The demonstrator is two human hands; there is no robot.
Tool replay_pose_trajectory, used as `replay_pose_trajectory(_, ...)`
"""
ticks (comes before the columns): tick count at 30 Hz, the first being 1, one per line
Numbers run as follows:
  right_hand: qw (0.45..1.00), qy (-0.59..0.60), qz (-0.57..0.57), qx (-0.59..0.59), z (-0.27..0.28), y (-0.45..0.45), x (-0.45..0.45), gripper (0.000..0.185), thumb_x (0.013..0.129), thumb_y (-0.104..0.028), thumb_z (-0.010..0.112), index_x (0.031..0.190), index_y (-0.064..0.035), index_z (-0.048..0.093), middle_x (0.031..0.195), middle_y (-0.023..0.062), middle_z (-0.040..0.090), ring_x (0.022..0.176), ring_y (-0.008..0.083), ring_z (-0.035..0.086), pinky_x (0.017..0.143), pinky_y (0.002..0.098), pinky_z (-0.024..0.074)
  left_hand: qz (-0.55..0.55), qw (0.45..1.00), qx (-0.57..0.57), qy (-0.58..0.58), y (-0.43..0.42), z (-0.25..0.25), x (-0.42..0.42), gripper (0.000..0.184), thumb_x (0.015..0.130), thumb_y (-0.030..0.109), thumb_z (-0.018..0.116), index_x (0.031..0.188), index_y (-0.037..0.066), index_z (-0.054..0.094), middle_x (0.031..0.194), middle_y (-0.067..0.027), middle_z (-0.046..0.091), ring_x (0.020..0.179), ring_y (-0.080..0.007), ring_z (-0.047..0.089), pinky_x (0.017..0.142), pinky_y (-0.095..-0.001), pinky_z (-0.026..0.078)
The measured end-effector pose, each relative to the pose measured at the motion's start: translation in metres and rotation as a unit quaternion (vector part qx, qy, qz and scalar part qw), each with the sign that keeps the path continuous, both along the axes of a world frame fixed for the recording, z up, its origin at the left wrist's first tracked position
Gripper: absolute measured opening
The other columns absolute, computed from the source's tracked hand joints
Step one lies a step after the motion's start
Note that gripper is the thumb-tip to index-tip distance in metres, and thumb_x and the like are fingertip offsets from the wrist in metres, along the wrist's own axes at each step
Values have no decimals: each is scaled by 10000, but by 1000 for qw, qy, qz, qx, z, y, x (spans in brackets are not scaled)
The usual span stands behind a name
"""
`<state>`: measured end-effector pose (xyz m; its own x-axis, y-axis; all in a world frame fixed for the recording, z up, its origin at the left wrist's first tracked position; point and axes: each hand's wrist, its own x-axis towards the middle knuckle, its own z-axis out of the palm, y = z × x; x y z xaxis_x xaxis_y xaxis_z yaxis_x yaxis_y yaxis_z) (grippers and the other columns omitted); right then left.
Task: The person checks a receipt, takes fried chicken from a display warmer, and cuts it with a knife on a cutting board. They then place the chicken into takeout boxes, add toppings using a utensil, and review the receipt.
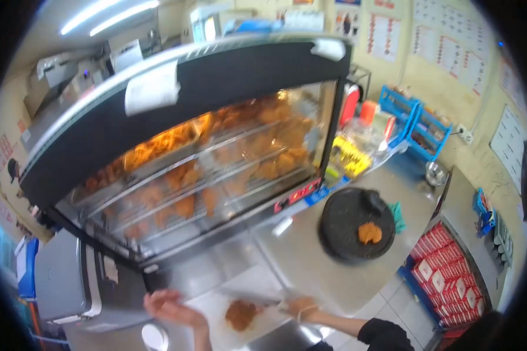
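My right hand (pixel 300 308) is closed around the handle of a knife (pixel 257 299), whose blade points left over a white cutting board (pixel 211 313). On the board, just below the blade, lies a flat brown piece of fried chicken (pixel 240 316). My left hand (pixel 168 306) is raised to the left of the board, fingers loosely stretched and apart, holding nothing. A white round-lidded container (pixel 154 337) stands below it. Farther right, a round black pan (pixel 348 231) holds another fried chicken piece (pixel 369 233) and a dark object I cannot make out.
A glass-fronted heated display case (pixel 187 187) with several fried pieces stands ahead, above the steel counter (pixel 298 251). A green cloth (pixel 396 217) lies beside the pan. Blue racks (pixel 416 123), a metal bowl (pixel 435 174) and stacked red-and-white boxes (pixel 448 275) are at right.
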<state>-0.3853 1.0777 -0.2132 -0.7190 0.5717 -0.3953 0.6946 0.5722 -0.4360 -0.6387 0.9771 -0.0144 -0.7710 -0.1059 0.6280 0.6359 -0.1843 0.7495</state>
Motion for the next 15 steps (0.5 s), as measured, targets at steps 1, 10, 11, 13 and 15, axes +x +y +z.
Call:
replay_pose_trajectory(1,986,86,51,130,-17,1,-2,579,873,-597,454,1263,-177,533,920,141,667,814,340,651,696,495,500,8,999,31,-5,-1,6,8,433,998,334,389,1319,52,320,949,-44,477,767,-115,482,623,-230,390)
replay_pose_trajectory(10,988,67,137,-9,75,69,122,523,900,-473,499,1363,-238,440,1302,143,539,1083,307,589,905,408,458,-237,932,-274,18,54,-105,299,156,871,33,554,1020,3,522,999,-141,538,929,-257,546,803,-362,452)
replay_pose_trajectory(11,985,114,112,-62,97,88,159,518,902,-457,506,1360,-221,444,1299,147,540,1062,302,597,885,404,467,-233,933,-274,19,65,-118,335,156,871,33,554,1020,3,522,999,-141,538,929,-257,546,803,-362,452)
replay_pose_trajectory(13,952,223,32,-206,140,131,234,508,907,-423,520,1353,-188,452,1292,154,542,1021,290,612,843,396,484,-345,888,-303,36,88,-137,412,176,855,29,568,1022,3,519,996,-146,533,922,-269,542,796,-367,448)
replay_pose_trajectory(15,880,321,-55,-347,171,169,298,499,912,-390,534,1346,-155,459,1285,161,544,979,279,626,802,387,502,-452,834,-313,43,128,-145,491,196,840,25,582,1023,3,517,992,-151,528,915,-282,539,789,-372,444)
